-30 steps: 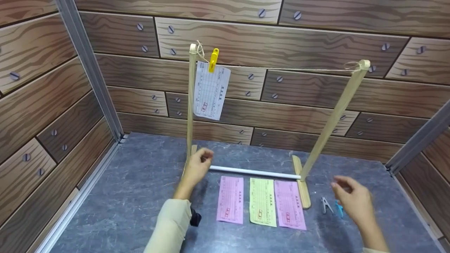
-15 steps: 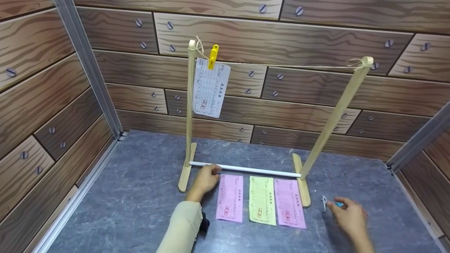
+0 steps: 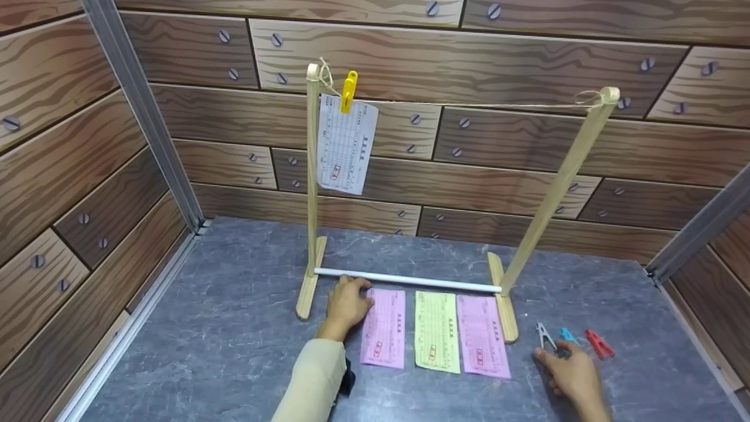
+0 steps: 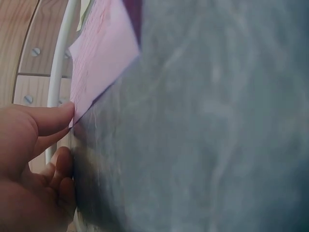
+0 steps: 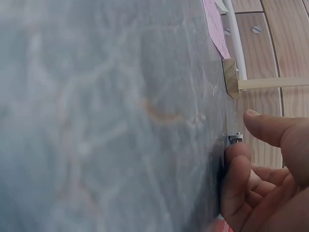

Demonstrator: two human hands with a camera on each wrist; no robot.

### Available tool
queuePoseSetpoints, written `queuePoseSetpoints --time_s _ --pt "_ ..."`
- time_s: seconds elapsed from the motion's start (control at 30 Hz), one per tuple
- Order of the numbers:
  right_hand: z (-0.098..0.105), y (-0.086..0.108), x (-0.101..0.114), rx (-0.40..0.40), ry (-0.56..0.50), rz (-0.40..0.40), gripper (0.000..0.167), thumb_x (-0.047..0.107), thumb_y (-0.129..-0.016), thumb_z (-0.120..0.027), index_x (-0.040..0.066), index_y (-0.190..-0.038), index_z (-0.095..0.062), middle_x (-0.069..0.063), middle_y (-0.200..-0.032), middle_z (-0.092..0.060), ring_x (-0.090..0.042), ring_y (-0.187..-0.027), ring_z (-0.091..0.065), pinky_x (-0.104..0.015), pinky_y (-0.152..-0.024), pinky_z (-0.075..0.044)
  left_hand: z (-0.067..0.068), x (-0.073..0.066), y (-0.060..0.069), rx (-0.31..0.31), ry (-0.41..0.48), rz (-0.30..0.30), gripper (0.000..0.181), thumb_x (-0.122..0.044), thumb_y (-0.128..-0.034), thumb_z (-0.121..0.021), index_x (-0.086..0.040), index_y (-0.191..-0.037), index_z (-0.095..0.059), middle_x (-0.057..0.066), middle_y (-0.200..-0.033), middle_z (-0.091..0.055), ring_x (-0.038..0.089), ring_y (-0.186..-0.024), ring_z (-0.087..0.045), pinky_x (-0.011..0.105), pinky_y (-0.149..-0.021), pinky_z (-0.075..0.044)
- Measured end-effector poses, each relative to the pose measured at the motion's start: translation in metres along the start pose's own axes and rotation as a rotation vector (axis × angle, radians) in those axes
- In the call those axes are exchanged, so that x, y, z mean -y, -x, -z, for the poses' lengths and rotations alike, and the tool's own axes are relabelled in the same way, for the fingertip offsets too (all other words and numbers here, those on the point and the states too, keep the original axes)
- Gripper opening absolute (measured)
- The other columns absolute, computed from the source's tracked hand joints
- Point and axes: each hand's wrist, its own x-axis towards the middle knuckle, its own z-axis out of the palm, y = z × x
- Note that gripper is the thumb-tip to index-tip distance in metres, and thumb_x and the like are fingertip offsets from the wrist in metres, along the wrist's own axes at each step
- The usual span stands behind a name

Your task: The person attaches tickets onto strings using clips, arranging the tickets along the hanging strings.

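Note:
My left hand (image 3: 347,305) is at the upper left corner of the left pink paper slip (image 3: 384,328). In the left wrist view, thumb and forefinger pinch that corner of the slip (image 4: 104,58). A yellow-green slip (image 3: 436,334) and a second pink slip (image 3: 483,337) lie to its right. My right hand (image 3: 571,372) is low over the table by a grey clothespin (image 3: 545,335). Seen from the right wrist, the thumb stands apart from the clothespin's end (image 5: 235,138), which shows just above the forefinger. Blue (image 3: 567,334) and red (image 3: 599,344) clothespins lie beyond the hand.
A wooden rack with left post (image 3: 312,176), right post (image 3: 556,193) and white bottom bar (image 3: 410,280) stands behind the slips. A yellow clothespin (image 3: 349,92) holds a white slip (image 3: 347,146) on its string (image 3: 469,105). Wood-patterned walls enclose the table.
My left hand has come down and rightward from the left post to the pink slip. The right hand has dropped toward the grey clothespin, uncovering the red one.

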Motion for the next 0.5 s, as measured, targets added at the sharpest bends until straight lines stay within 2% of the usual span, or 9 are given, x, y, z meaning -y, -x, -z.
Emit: queuePoseSetpoints --time_s 0.2,0.27,0.37,0.5 --pt "-0.004 -0.002 -0.001 -0.022 0.003 0.001 0.07 0.027 -0.092 -0.073 -0.014 -0.137 -0.039 -0.009 -0.063 -0.057 -0.018 -0.045 -0.057 -0.031 -0.042 -0.049 0.0 0.002 0.003 -0.024 0.013 -0.012 0.017 -0.009 -0.0776 -0.08 -0.009 -0.093 -0.074 0.014 -0.098 -0.058 0.037 -0.097 -0.06 0.056 -0.082 -0.043" --pt "-0.004 -0.003 -0.001 -0.035 0.011 0.0 0.065 0.027 -0.091 -0.072 -0.013 -0.131 -0.042 -0.009 -0.061 -0.056 -0.018 -0.044 -0.057 -0.031 -0.042 -0.048 -0.001 0.003 0.003 -0.028 0.041 -0.009 0.013 -0.01 -0.078 -0.079 -0.01 -0.09 -0.074 0.012 -0.097 -0.057 0.036 -0.095 -0.06 0.056 -0.082 -0.042" --pt "-0.004 -0.004 -0.002 -0.051 0.029 0.009 0.055 0.026 -0.091 -0.071 -0.011 -0.122 -0.045 -0.009 -0.061 -0.055 -0.018 -0.043 -0.056 -0.03 -0.041 -0.048 -0.001 0.006 0.003 -0.034 0.142 0.005 0.009 -0.01 -0.0795 -0.078 -0.009 -0.087 -0.073 0.009 -0.094 -0.057 0.033 -0.09 -0.06 0.054 -0.083 -0.042" --pt "-0.004 -0.005 -0.004 -0.061 0.047 0.011 0.047 0.025 -0.092 -0.069 -0.009 -0.115 -0.046 -0.009 -0.063 -0.056 -0.018 -0.045 -0.057 -0.031 -0.041 -0.048 0.0 0.011 0.001 -0.026 0.359 0.014 0.009 -0.004 -0.0819 -0.074 -0.003 -0.09 -0.072 0.008 -0.091 -0.06 0.026 -0.085 -0.059 0.047 -0.083 -0.045"
